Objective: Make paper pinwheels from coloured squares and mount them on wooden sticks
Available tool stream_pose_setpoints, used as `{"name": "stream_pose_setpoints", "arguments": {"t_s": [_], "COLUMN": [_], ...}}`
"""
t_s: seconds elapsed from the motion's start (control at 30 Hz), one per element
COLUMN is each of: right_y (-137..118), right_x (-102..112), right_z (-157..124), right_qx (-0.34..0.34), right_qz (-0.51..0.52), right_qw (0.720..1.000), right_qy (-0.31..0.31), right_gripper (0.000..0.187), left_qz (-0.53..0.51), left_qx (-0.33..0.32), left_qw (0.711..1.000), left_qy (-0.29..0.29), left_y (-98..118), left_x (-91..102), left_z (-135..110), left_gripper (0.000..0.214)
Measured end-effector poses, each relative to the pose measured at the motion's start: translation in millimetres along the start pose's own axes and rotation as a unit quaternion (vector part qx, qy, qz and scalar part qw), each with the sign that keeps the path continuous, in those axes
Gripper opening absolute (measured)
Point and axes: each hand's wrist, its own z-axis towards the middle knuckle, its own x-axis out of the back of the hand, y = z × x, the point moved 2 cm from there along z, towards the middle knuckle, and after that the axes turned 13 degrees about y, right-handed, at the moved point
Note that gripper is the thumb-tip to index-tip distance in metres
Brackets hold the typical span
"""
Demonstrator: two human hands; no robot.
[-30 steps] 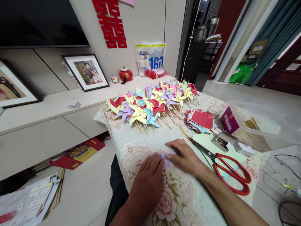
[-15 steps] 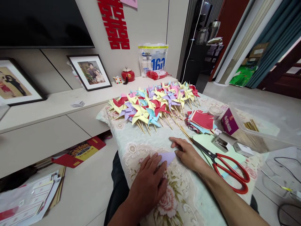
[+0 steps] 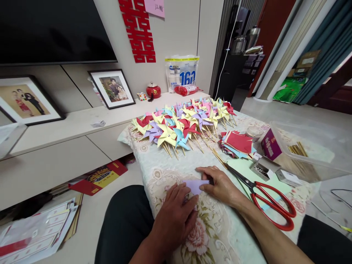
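Note:
A small lilac paper piece [image 3: 195, 185] lies on the floral tablecloth [image 3: 167, 165] between my hands. My left hand [image 3: 176, 214] rests on its near left edge, fingers bent and pressing down. My right hand [image 3: 220, 183] pinches its right side with thumb and fingers. Red-handled scissors [image 3: 271, 203] lie just right of my right hand. Behind the paper sits a pile of several coloured paper pinwheels on sticks [image 3: 181, 121].
A stack of cut paper squares [image 3: 238, 143], a small open box of pins [image 3: 261, 168], a purple box [image 3: 271, 145] and a clear plastic tub with sticks [image 3: 305, 154] stand to the right. A low cabinet [image 3: 68, 146] with framed photos runs along the left.
The camera has tilted down a little, so my knees now show. My right hand has closed on the lilac paper's right side, and my left fingers have curled onto its left edge.

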Motion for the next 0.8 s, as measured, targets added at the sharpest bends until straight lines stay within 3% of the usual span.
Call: {"name": "stream_pose_setpoints", "arguments": {"t_s": [0.2, 0.3, 0.37, 0.47, 0.53, 0.6, 0.7, 0.8], "right_y": [-5, -7, -7, -11, -15, -22, -31, -32], "right_x": [2, 8, 12, 16, 18, 19, 21, 21], "right_z": [-4, -5, -6, -7, -9, -11, -16, -22], "right_qx": [-0.02, -0.095, -0.157, -0.217, -0.241, -0.255, -0.25, -0.267], "right_qz": [0.154, 0.257, 0.352, 0.48, 0.532, 0.566, 0.607, 0.636], "right_qw": [0.988, 0.962, 0.923, 0.85, 0.811, 0.784, 0.749, 0.719], "right_qy": [-0.016, -0.006, 0.003, 0.01, 0.001, -0.027, -0.082, -0.082], "right_gripper": [0.047, 0.047, 0.05, 0.055, 0.059, 0.061, 0.059, 0.055], "left_qz": [-0.108, -0.194, -0.269, -0.434, -0.555, -0.65, -0.699, -0.708], "left_qx": [0.052, 0.172, 0.304, 0.463, 0.478, 0.439, 0.422, 0.39], "left_qw": [0.991, 0.958, 0.901, 0.759, 0.671, 0.61, 0.569, 0.585], "left_qy": [0.061, 0.121, 0.152, 0.147, 0.112, 0.111, 0.1, 0.072], "left_y": [-1, -5, -9, -10, -6, -2, 1, -1], "left_x": [4.7, 6.9, 5.7, -2.8, -10.2, -15.6, -23.7, -29.4], "left_z": [-2, -8, -10, -4, 10, 27, 49, 62], "left_gripper": [0.031, 0.025, 0.018, 0.022, 0.04, 0.056, 0.063, 0.04]}}
